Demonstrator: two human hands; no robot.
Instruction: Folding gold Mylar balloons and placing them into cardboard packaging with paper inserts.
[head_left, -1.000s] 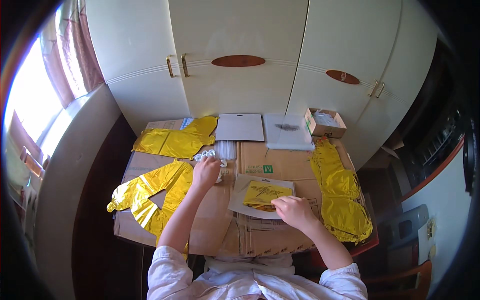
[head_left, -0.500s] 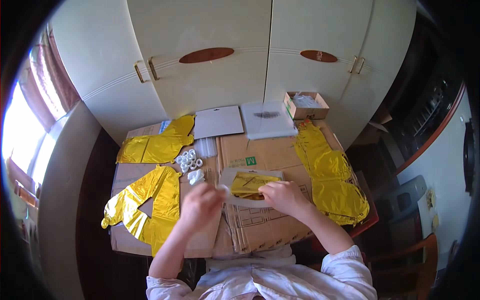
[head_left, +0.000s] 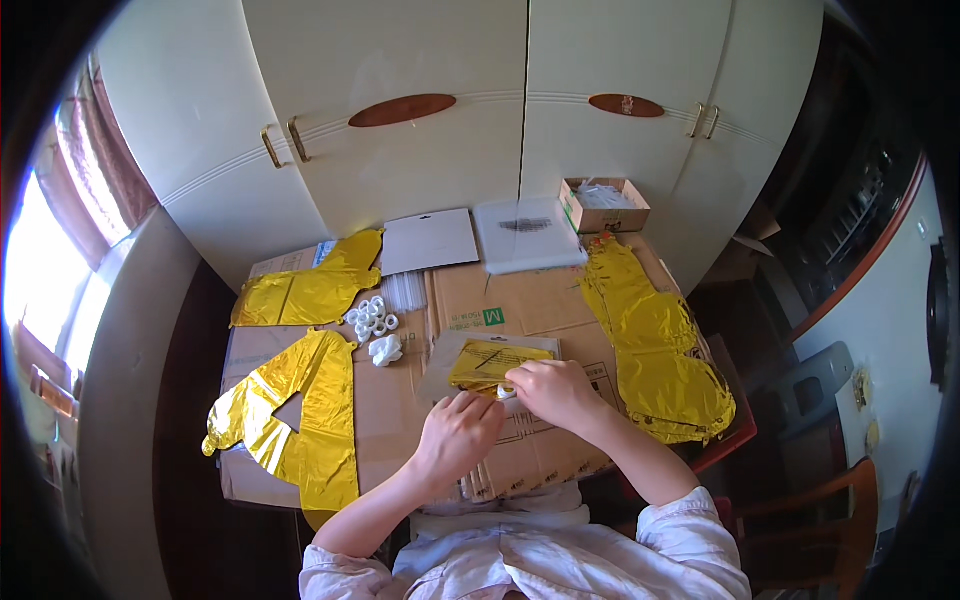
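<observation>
Near the middle of the table, a folded gold foil balloon (head_left: 490, 364) lies on a flat grey-white sleeve or card (head_left: 436, 374). My right hand (head_left: 553, 392) is at its near right edge, fingers curled together. A small white roll (head_left: 507, 392) pokes out under those fingertips, beside the balloon. My left hand (head_left: 461, 430) is closed just nearer and to the left; whatever its fingers hold is hidden. Several white rolls (head_left: 370, 318) lie in a pile to the left, with a crumpled white bundle (head_left: 385, 350) below them.
Gold foil balloons lie flat at the near left (head_left: 290, 400), the far left (head_left: 310, 290) and the right (head_left: 655, 350). At the back are a grey card (head_left: 431, 241), clear plastic sleeves (head_left: 530, 240), thin clear straws (head_left: 404, 292) and an open box (head_left: 605, 206) with white pieces. Cardboard (head_left: 540, 300) covers the table.
My left hand has moved right and nearer to me, with its fist turned over. The white roll now shows between my hands, by the right fingertips. The view has shifted slightly.
</observation>
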